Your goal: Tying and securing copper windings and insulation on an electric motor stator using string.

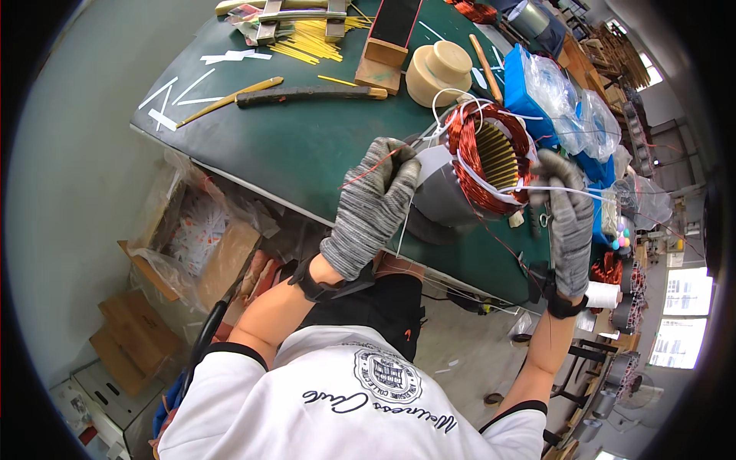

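A motor stator with a grey housing (442, 197) stands tilted at the table's near edge. Its copper windings (464, 140) are bound with white cord, and yellowish strips line the bore. My left hand (369, 201), in a grey knitted glove, is closed at the stator's left side, pinching a thin reddish wire (368, 173). Beside its fingertips a white sheet (433, 162) sticks out from the windings. My right hand (569, 222), gloved alike, is closed at the right side around white cord (550, 188) coming off the windings; its fingertips are slightly blurred.
On the green table (322, 146) lie a dark-handled tool (307, 94), yellow strips (314, 40), a wooden block (379, 75) and a cream round former (437, 75). Blue bins (527, 92) with plastic bags line the right. A cardboard box (222, 264) stands below at left.
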Demonstrator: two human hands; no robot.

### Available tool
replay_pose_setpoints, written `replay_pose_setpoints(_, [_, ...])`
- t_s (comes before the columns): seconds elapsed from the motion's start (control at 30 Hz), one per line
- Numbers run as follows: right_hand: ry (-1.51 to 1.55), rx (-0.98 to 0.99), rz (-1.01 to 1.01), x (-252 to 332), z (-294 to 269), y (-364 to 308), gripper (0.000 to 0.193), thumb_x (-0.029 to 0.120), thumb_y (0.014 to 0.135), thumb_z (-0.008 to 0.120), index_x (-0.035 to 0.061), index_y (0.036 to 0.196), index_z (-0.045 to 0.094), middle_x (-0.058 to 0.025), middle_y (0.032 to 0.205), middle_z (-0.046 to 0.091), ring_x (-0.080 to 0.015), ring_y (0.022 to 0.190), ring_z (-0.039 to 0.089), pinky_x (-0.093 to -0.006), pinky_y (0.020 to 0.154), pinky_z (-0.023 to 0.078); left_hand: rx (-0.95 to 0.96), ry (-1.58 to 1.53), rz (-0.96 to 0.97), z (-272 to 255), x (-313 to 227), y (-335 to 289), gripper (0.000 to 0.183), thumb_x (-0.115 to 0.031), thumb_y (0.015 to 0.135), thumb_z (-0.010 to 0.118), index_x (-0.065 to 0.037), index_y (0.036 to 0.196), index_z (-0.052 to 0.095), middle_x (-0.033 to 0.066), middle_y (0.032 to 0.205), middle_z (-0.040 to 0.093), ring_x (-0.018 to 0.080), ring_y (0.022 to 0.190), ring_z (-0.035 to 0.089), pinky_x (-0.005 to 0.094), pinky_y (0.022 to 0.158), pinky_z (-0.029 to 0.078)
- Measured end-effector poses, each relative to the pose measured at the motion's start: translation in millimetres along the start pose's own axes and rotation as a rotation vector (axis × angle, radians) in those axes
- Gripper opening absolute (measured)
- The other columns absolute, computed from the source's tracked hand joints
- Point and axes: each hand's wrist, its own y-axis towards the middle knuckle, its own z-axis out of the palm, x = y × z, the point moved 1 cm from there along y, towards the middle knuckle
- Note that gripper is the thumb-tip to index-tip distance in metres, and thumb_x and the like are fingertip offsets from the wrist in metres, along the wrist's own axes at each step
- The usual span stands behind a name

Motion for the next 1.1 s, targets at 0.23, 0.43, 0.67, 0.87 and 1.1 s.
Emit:
replay_pose_setpoints(0.23, [-0.168, 0.152, -0.335, 10.4, 24.9, 70.5, 0.022, 0.000, 0.088, 0.042, 0.0000, 0.101, 0.059, -0.0095, 0.102, 0.059, -0.0174, 0.094, 0.055, -0.0270, 0.085, 0.042, -0.097, 0.094, 0.059, 3.9, 2.5, 6.0, 0.010, -0.011, 0.086, 0.052, -0.002, 0.089, 0.054, 0.0124, 0.071, 0.056, 0.0255, 0.065, 0.057, 0.0321, 0.064, 0.046])
replay_pose_setpoints(0.43, [-0.180, 0.515, -0.436, -1.7, 27.9, 106.5, 0.025, 0.003, 0.085, 0.042, 0.0023, 0.102, 0.061, -0.0117, 0.106, 0.056, -0.0214, 0.099, 0.054, -0.0305, 0.090, 0.040, 0.238, -0.017, 0.591, 15.2, -9.1, 3.8, 0.009, -0.002, 0.082, 0.051, 0.000, 0.091, 0.052, 0.0178, 0.109, 0.057, 0.0315, 0.096, 0.056, 0.0365, 0.085, 0.044])
replay_pose_setpoints(0.67, [-0.199, 0.340, -0.271, -7.5, 33.5, 106.6, 0.027, 0.004, 0.086, 0.041, 0.0003, 0.107, 0.057, -0.0133, 0.103, 0.057, -0.0219, 0.096, 0.056, -0.0298, 0.087, 0.042, 0.006, 0.236, 0.422, 31.7, -10.4, 23.4, 0.011, 0.000, 0.083, 0.047, 0.002, 0.093, 0.049, 0.0185, 0.096, 0.053, 0.0304, 0.085, 0.053, 0.0373, 0.081, 0.043])
replay_pose_setpoints(0.87, [-0.297, 0.260, -0.354, -19.5, 36.2, 104.2, 0.024, 0.005, 0.082, 0.047, 0.0018, 0.103, 0.058, -0.0113, 0.093, 0.061, -0.0218, 0.089, 0.058, -0.0306, 0.083, 0.045, 0.016, 0.167, 0.229, 36.0, -17.1, 26.4, 0.030, -0.007, 0.086, 0.049, 0.004, 0.114, 0.051, 0.0213, 0.103, 0.055, 0.0322, 0.092, 0.053, 0.0392, 0.086, 0.041])
replay_pose_setpoints(1.1, [-0.219, 0.259, -0.451, -25.5, 34.8, 104.5, 0.022, -0.002, 0.079, 0.051, 0.0029, 0.097, 0.063, -0.0094, 0.087, 0.061, -0.0209, 0.082, 0.058, -0.0301, 0.077, 0.045, 0.135, 0.187, 0.415, 36.7, -4.7, 31.3, 0.010, 0.002, 0.083, 0.044, 0.001, 0.091, 0.050, 0.0187, 0.122, 0.051, 0.0236, 0.097, 0.052, 0.0322, 0.089, 0.038])
